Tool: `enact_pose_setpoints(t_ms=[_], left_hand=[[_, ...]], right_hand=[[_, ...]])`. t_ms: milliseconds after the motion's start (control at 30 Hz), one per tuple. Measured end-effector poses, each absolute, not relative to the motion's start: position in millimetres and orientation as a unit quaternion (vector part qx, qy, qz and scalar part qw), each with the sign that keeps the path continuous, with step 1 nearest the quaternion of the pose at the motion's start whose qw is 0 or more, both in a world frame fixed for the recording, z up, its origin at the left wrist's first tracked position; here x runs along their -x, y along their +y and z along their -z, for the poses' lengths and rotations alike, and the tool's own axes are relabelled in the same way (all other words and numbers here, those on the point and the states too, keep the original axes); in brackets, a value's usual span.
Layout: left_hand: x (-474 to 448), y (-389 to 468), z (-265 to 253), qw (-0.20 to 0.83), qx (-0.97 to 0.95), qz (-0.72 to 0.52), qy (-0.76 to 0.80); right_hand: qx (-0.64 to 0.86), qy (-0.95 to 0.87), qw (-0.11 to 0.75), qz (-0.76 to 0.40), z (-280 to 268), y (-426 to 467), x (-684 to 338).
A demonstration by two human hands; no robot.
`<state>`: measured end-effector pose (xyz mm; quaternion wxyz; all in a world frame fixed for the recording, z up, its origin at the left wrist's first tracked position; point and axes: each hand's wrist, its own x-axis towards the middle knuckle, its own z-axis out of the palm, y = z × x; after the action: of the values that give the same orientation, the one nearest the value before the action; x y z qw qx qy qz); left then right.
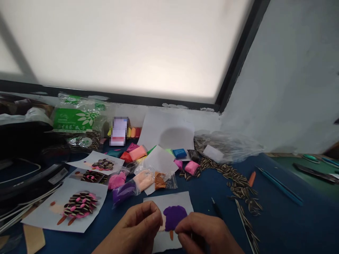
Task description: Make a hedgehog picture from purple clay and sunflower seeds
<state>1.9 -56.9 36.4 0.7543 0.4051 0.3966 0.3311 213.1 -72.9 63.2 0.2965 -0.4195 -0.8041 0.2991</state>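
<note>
A white paper sheet (pixel 182 200) lies in front of me with a flat purple clay shape (pixel 174 217) on it. Below that shape is a small brown clay leg (pixel 171 235), and pale clay shows at its left edge. My left hand (pixel 137 225) is over the sheet's left side, its thumb and fingertips pinched together. At the lower right of the purple clay, my right hand (pixel 206 231) has its fingers closed in a pinch. What either hand holds, if anything, is too small or hidden to make out.
Finished hedgehog pictures of clay and seeds, one on a paper (pixel 90 220), lie at left. Bagged clay, including a purple packet (pixel 124 193), is spread behind. Loose sunflower seeds (pixel 222 171), a dark pen (pixel 216 208) and teal tweezers (pixel 280 187) lie right. A phone (pixel 119 131) stands by the wall.
</note>
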Motion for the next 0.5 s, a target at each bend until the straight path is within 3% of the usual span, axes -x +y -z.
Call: enact_pose_setpoints(t_ms=[233,500], left_hand=[[-2.3,-44.6,-11.2,0.756,-0.459,-0.282,0.372],[-0.7,-56.9,-30.5,0.74,-0.433,-0.302,0.418]], right_hand=[[0.43,-0.76,0.351,-0.338,-59.7,-60.4,-192.5],[0.411,-0.719,0.366,-0.424,-41.7,-63.3,-197.6]])
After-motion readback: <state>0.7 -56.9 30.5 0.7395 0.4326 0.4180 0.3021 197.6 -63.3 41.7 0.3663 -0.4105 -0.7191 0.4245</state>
